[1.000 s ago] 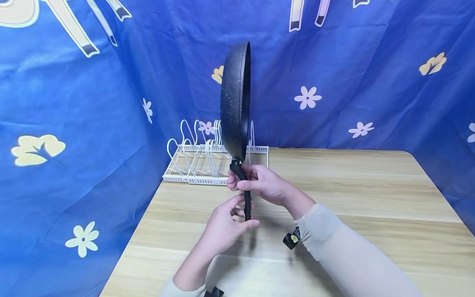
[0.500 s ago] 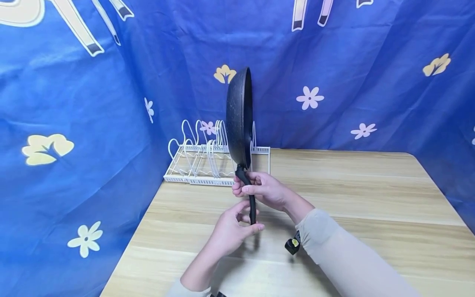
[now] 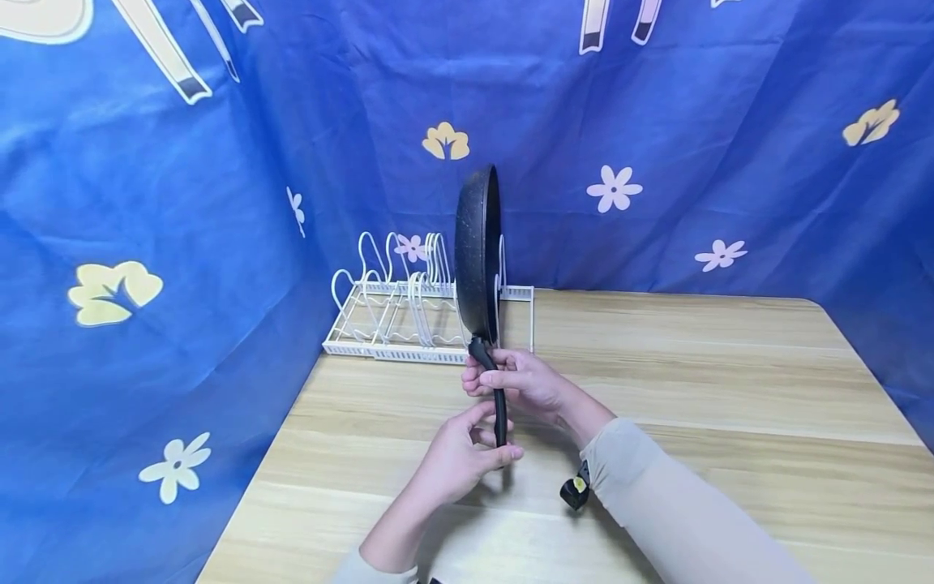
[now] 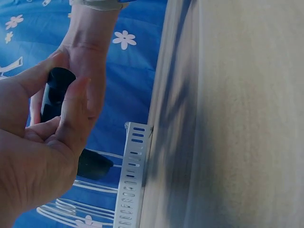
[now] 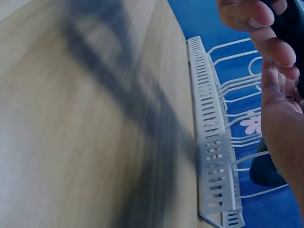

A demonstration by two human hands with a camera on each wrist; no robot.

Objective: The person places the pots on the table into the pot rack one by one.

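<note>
A black speckled frying pan (image 3: 473,251) stands on edge, its handle (image 3: 500,410) toward me. My right hand (image 3: 531,381) holds that handle close to the pan body, thumb on the near side. Lower down, the thumb and fingers of my left hand (image 3: 458,461) grip around the handle's end. The pan's lower edge sits among the wire loops near the right end of a white dish rack (image 3: 409,354). In the right wrist view, part of the pan (image 5: 266,166) shows between wires of the rack (image 5: 209,137). The left wrist view shows the handle end (image 4: 61,83) between thumb and fingers.
The rack stands on a light wood table (image 3: 700,389), at its back left, with several wire loops to the pan's left. A blue patterned cloth (image 3: 657,122) hangs behind the table and along both sides. A wrist camera (image 3: 575,491) hangs under the right sleeve.
The frying pan has come down and slightly right, from above the rack to among its right-hand loops. Both hands have moved down with it, keeping hold of the handle.
</note>
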